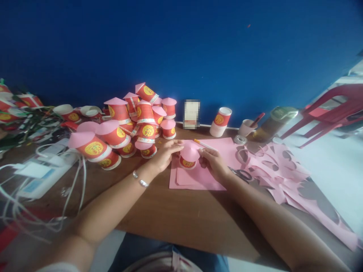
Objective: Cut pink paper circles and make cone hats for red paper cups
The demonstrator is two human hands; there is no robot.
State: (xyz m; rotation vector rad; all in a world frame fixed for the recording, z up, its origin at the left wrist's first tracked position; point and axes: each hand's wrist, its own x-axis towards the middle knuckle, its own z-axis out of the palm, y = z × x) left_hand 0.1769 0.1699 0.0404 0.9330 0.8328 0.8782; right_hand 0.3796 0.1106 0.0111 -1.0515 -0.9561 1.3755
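A pink paper cone [190, 150] sits like a roof on a red paper cup [187, 163] with a yellow round print. My left hand [168, 154] holds the cone's left edge between thumb and fingers. On the opposite edge, my right hand [214, 162] pinches the cone. Below the cup lie sheets of pink paper [204, 181] on the brown table [159, 204]. A white-and-orange pen [204, 144] rests on the paper behind my right hand, and scissors [244, 174] lie beside my right wrist.
Stacked red cups with pink cone roofs [146, 113] stand at left, near a white power strip [47, 173] with tangled cables. Cut pink paper scraps [279, 170] cover the right side. Behind them are a tape roll [240, 140], a bottle [273, 122] and a red chair [334, 102].
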